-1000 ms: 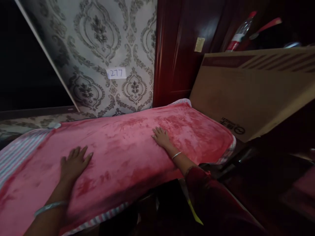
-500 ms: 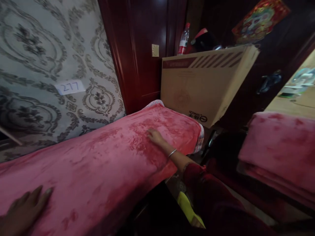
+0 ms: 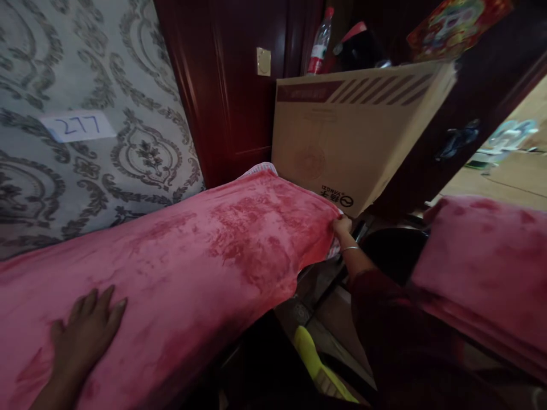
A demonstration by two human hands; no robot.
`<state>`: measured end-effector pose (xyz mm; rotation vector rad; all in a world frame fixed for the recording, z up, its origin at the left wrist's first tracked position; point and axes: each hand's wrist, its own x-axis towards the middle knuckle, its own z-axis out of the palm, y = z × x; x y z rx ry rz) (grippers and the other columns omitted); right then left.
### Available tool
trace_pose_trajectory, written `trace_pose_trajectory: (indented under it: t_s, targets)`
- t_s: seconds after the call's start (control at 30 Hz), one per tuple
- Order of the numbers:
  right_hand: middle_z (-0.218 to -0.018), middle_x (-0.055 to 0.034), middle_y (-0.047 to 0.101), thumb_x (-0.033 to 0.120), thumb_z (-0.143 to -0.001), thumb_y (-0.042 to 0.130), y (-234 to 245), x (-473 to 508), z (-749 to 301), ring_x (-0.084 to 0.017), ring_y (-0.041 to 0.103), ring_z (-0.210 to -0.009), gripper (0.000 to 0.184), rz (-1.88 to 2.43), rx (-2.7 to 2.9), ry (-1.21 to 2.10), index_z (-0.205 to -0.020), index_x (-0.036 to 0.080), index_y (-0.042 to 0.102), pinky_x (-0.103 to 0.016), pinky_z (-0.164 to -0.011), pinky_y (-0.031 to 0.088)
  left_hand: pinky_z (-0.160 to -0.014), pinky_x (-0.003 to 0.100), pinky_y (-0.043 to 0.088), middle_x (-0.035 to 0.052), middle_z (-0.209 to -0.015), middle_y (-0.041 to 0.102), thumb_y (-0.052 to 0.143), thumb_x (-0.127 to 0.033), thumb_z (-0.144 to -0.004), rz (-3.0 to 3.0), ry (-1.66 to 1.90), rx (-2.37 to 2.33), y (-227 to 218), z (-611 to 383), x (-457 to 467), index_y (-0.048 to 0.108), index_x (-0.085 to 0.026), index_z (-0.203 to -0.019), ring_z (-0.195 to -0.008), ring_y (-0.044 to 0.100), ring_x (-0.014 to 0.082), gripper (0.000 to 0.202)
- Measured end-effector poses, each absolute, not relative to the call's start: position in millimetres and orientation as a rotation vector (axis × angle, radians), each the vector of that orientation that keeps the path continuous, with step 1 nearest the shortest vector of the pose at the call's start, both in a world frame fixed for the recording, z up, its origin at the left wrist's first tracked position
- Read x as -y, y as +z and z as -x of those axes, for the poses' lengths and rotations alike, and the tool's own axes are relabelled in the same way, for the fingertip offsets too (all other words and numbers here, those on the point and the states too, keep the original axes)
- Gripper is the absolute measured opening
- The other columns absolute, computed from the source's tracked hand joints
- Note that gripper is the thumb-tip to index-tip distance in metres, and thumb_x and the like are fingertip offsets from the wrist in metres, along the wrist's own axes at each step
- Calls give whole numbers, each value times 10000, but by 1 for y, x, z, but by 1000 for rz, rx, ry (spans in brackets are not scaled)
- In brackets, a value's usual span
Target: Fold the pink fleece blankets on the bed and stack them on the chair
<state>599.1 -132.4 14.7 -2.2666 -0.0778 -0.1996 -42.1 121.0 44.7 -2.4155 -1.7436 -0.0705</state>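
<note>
Splaying left hand [image 3: 88, 327] on long pink plush blanket [image 3: 183, 273], lower left; pinching its edge [image 3: 334, 247] in right hand [image 3: 343, 228], mid-right.

Hidden support, likely table, pink blanket [image 3: 183, 256] atop

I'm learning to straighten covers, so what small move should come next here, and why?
Probably the right hand should gently draw out the edge of the pink blanket: its fingers are at that edge, striped cloth shows below, and the nearby edge looks uneven. The left hand, spread on the blanket, could steady it.
</note>
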Motion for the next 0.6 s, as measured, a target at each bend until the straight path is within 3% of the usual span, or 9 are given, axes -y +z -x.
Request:
trace_pose_trajectory:
  t_s: [0.1, 0.17, 0.37, 0.6]
  targets:
    - [-684, -74, 674, 166, -756, 672, 8, 131, -612, -211, 659, -730, 327, 2273, 74, -172, -1060, 63, 738, -249, -624, 519, -1114, 605, 348, 213, -1622, 362, 37, -414, -1001, 2373, -10, 1770, 53, 37, -114, 424, -72, -1528, -1493, 342, 337, 738]
    - [-663, -70, 662, 172, -761, 675, 7, 132, -619, -218, 661, -720, 280, 2287, 46, -176, -1012, 72, 750, -254, -615, 512, -1107, 604, 359, 209, -1614, 380, 33, -414, -1007, 2349, -6, 1776, 54, 36, -113, 437, -78, -1521, -1489, 354, 334, 735]
    - [-907, -154, 709, 181, -863, 579, 18, 139, -640, -270, 680, -864, 309, 2330, -74, -291, -1114, 89, 732, -326, -707, 532, -1120, 605, 351, 206, -1602, 404, 45, -414, -1009, 2329, -18, 1778, 51, 36, -115, 459, -86, -1507, -1495, 352, 320, 726]
    - [-894, -189, 678, 181, -902, 488, 11, 150, -647, -305, 665, -865, 332, 2357, 53, -324, -1113, 53, 710, -380, -697, 528, -1126, 621, 340, 199, -1594, 420, 83, -401, -997, 2347, -63, 1784, 51, 37, -114, 478, -80, -1496, -1489, 356, 331, 712]
